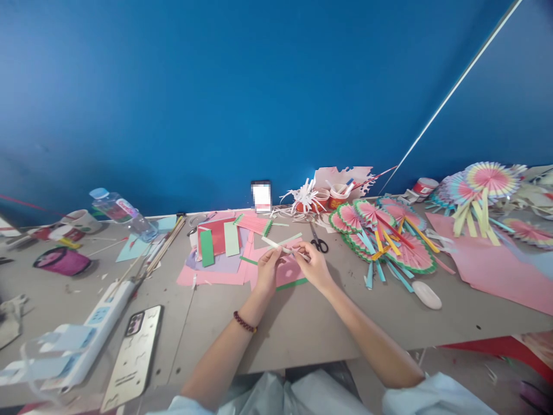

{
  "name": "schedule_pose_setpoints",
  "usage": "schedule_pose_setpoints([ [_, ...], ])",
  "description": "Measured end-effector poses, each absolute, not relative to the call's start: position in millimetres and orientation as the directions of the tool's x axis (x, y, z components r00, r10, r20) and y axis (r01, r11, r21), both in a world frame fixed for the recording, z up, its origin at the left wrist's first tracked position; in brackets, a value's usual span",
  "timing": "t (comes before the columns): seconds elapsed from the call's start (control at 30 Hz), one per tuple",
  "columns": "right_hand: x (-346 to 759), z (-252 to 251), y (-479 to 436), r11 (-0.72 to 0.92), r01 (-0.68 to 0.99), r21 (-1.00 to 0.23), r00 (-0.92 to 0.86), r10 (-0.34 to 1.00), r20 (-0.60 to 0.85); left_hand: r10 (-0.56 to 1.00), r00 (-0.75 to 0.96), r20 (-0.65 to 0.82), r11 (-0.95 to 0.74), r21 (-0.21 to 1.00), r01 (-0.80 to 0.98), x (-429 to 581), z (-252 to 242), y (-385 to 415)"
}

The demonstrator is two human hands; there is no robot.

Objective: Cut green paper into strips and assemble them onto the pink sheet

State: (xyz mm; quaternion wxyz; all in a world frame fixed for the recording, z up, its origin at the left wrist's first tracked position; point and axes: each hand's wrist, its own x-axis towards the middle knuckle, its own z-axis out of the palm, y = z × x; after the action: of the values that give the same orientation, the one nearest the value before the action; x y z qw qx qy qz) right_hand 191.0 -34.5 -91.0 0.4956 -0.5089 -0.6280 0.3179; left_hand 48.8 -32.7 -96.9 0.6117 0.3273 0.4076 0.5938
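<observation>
My left hand (269,268) is closed with its fingertips on a narrow whitish paper strip (272,242). Close beside it, my right hand (314,267) pinches the same strip near its other end; the spot between the fingertips is too small to make out. Below both hands lies a pink paper sheet (290,273) with a green strip (290,285) along its front edge. To the left are a pleated pink paper piece with green tips (254,224), a dark green paper piece (207,248) and a pale green one (232,239). Black-handled scissors (320,245) rest just beyond my right hand.
Pleated pink paper fans (389,233) are piled at the right, near a white oval object (427,294). A phone (133,354), a power strip (93,334) and a tilted plastic bottle (124,213) occupy the left. Paper cups (338,196) stand by the blue wall.
</observation>
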Motion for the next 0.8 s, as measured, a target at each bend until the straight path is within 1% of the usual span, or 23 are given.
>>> schedule_pose_setpoints([
  [0.23,190.5,-93.5,-33.3,0.295,0.304,-0.906,-0.005,0.951,0.308,0.991,-0.057,-0.122,0.080,0.876,-0.476,47.4,-95.7,-31.4],
  [0.57,190.6,-91.7,-34.5,0.329,0.264,-0.907,0.004,0.940,0.342,0.996,-0.075,-0.056,0.023,0.924,-0.381,46.4,-99.7,-28.1],
  [0.67,190.7,-92.4,-34.1,0.360,0.313,-0.879,-0.016,0.927,0.375,0.997,-0.076,-0.031,0.006,0.949,-0.314,48.4,-95.4,-30.3],
  [0.8,191.1,-93.6,-34.5,0.419,0.453,-0.787,-0.002,0.883,0.469,0.996,-0.091,0.006,-0.029,0.965,-0.262,49.4,-91.2,-33.1],
])
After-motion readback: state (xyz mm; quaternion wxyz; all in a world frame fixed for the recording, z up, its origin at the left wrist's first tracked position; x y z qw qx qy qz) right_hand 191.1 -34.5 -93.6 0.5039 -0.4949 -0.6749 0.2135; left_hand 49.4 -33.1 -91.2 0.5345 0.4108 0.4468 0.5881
